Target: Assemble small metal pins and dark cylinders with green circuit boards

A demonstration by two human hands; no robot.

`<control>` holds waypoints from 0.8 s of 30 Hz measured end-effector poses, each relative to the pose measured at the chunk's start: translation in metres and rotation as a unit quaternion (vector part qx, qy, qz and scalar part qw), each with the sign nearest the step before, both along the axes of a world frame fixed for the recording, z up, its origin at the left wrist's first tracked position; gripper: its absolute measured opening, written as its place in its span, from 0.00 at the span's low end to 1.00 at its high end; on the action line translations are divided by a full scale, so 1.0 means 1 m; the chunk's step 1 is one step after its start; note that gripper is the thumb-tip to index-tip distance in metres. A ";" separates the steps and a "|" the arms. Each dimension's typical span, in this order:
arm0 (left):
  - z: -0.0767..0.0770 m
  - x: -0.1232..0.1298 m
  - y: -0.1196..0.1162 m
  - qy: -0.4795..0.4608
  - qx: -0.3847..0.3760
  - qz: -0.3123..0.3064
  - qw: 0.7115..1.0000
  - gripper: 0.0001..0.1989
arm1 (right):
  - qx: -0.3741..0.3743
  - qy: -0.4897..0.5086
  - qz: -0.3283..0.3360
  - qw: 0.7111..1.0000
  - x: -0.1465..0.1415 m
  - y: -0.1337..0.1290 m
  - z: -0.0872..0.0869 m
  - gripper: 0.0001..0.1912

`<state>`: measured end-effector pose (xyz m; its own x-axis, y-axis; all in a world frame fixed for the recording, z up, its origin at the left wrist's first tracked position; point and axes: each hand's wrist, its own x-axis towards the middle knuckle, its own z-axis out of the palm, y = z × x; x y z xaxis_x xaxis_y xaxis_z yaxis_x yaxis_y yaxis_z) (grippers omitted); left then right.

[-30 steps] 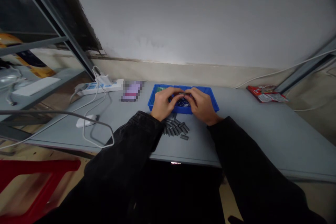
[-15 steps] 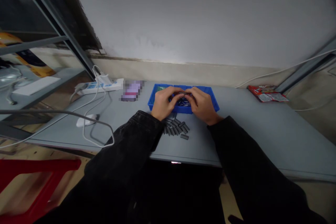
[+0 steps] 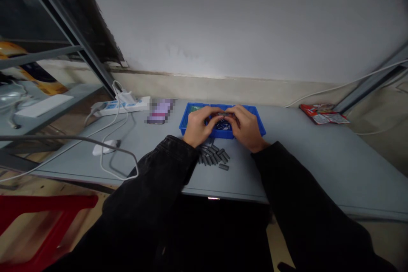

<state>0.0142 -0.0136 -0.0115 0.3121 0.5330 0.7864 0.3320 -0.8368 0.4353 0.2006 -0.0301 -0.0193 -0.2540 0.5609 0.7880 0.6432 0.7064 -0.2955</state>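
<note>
Above a blue divided tray [image 3: 227,134], my left hand [image 3: 200,126] and my right hand [image 3: 246,128] meet with their fingertips closed. Between them they pinch the two ends of a small dark cylinder [image 3: 224,114], held level; the fingers cover most of it. Small shiny metal pins [image 3: 224,125] lie in the tray's middle compartment. Something green in clear wrapping [image 3: 195,108] shows in the left compartment. My right hand hides much of the right one. In front of the tray, several short grey cylinders [image 3: 213,155] lie in a pile, one [image 3: 223,167] apart from the rest.
A white power strip [image 3: 127,105] with cables and a blurred-out purple thing [image 3: 161,111] sit at the back left. A white plug-like piece [image 3: 104,147] lies nearer. At the right back is a red packet [image 3: 323,114]. A red stool [image 3: 47,221] stands at lower left.
The small cylinder between my fingertips shows a little more than before. Both hands stay in nearly the same place over the tray; the pile of cylinders looks unchanged.
</note>
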 end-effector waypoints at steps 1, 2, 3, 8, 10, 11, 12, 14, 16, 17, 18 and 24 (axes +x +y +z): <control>0.000 0.000 0.000 0.000 -0.002 0.001 1.000 0.08 | 0.000 0.001 -0.001 1.000 0.000 0.000 0.000 0.07; 0.000 0.000 0.000 0.000 -0.003 0.001 1.000 0.08 | 0.001 0.003 -0.003 1.000 0.000 0.000 0.000 0.06; 0.000 0.000 -0.001 0.001 -0.003 0.000 1.000 0.08 | 0.002 0.005 -0.005 1.000 0.000 0.000 0.000 0.06; 0.001 0.000 -0.001 0.010 0.003 -0.003 1.000 0.09 | -0.002 0.007 -0.009 1.000 -0.001 -0.002 0.001 0.05; 0.002 0.000 -0.001 0.012 0.003 -0.004 1.000 0.09 | -0.003 0.009 -0.009 1.000 -0.001 -0.001 0.001 0.05; 0.002 0.000 -0.001 0.012 0.002 -0.005 1.000 0.09 | -0.004 0.010 -0.009 1.000 -0.001 -0.001 0.001 0.05; 0.002 0.000 -0.001 0.012 0.001 -0.005 1.000 0.10 | -0.005 0.010 -0.008 1.000 -0.001 -0.001 0.001 0.05; 0.002 0.000 -0.001 0.012 -0.001 -0.007 1.000 0.09 | -0.005 0.009 -0.007 1.000 0.000 -0.001 0.001 0.05; 0.002 0.000 -0.001 0.011 -0.004 -0.008 1.000 0.09 | -0.006 0.008 -0.007 1.000 0.000 -0.001 0.000 0.05; 0.002 0.000 -0.002 0.011 -0.005 -0.008 1.000 0.09 | -0.006 0.007 -0.008 1.000 0.000 -0.001 0.000 0.05; 0.002 0.000 -0.002 0.010 -0.007 -0.008 1.000 0.09 | -0.006 0.006 -0.008 1.000 -0.001 -0.001 0.000 0.05; 0.001 0.000 -0.001 0.008 -0.010 -0.004 1.000 0.09 | -0.011 0.008 -0.007 1.000 0.000 -0.001 0.000 0.05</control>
